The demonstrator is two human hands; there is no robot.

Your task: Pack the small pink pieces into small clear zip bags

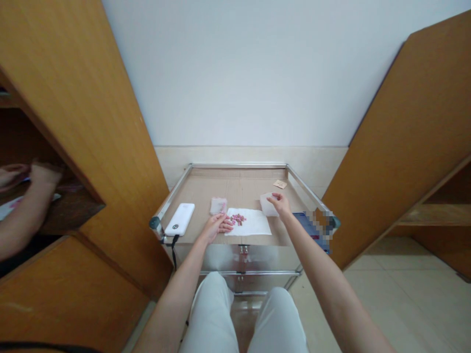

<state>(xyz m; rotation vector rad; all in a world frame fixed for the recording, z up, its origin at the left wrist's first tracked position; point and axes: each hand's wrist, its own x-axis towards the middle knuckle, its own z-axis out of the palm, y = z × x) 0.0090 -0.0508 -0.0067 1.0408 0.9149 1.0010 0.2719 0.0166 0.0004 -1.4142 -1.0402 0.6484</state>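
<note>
Pink pieces (pixel 238 219) lie heaped on a white paper sheet (pixel 253 222) on the cardboard-topped surface (pixel 235 186); the open left hand (pixel 217 227) rests at the sheet's near left edge; the right hand (pixel 280 204) pinches a translucent white square (pixel 268 205) just beyond its far right corner.

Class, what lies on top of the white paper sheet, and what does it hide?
A small heap of pink pieces lies on the white paper sheet, near the left hand's fingers. What lies beneath the sheet cannot be seen.

blurred — blue object (pixel 312 229) | too small to identify — pink pieces (pixel 238 219)
</note>
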